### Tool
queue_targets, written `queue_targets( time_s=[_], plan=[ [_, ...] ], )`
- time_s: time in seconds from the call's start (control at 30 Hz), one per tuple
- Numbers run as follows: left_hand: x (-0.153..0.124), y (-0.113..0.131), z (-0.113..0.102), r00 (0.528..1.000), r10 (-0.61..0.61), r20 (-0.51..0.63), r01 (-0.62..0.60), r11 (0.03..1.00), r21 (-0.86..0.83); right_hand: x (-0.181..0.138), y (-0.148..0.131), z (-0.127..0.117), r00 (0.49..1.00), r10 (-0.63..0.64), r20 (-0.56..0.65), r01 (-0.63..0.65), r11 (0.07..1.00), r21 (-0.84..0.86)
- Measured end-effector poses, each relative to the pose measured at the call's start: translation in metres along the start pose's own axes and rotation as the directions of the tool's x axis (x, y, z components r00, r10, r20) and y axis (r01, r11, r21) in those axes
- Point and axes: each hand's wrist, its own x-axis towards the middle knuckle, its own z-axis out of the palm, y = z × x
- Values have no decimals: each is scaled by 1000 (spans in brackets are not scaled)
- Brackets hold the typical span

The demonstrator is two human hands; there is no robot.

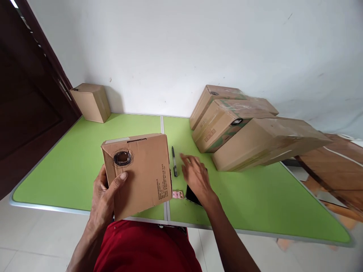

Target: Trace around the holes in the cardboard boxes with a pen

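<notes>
My left hand (106, 196) grips a cardboard box (144, 170) by its left side, thumb on the front face. Near the box's upper left is a hole outlined with black scribbles, and small printed text runs along its right side. My right hand (195, 173) hovers with fingers apart and slightly blurred, holding nothing. Just left of its fingers lies a black and clear pen (174, 161). Below that hand is a dark phone (193, 197), partly covered by it. A pink strap with a buckle (178, 194) pokes out beside the box, the rest hidden.
A green folding table (255, 204) with a metal edge stands against a white wall. Several cardboard boxes (241, 139) lean together at the right rear. One smaller box (92, 102) stands at the back left, near a dark door (28, 75). Wooden furniture (334, 170) is at right.
</notes>
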Motion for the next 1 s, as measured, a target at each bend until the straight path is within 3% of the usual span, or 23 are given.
queue_targets(
  time_s=[0.07, 0.13, 0.2, 0.47, 0.73, 1.0],
  plan=[
    [-1, -1, 1, 1000, 6, 9, -6, 1000, 0, -22, 4, -5, 980, 195, -47, -196, 980, -29],
    [-1, -2, 3, 1000, 3, 18, -3, 1000, -1, -39, 7, -5, 927, 371, -57, -374, 927, -39],
    [-2, -4, 6, 1000, 2, 31, -2, 1000, -6, -49, 9, -1, 886, 464, -22, -465, 885, -26],
    [-7, -10, 10, 997, 4, 71, -2, 999, -33, -41, 20, 2, 827, 552, 103, -561, 822, 95],
    [-2, -14, 6, 996, -19, 82, 20, 1000, -13, -33, 6, 4, 804, 580, 131, -594, 773, 222],
    [0, -17, 2, 997, -25, 79, 29, 999, -46, -35, 29, 10, 812, 546, 207, -565, 644, 517]
  ],
)
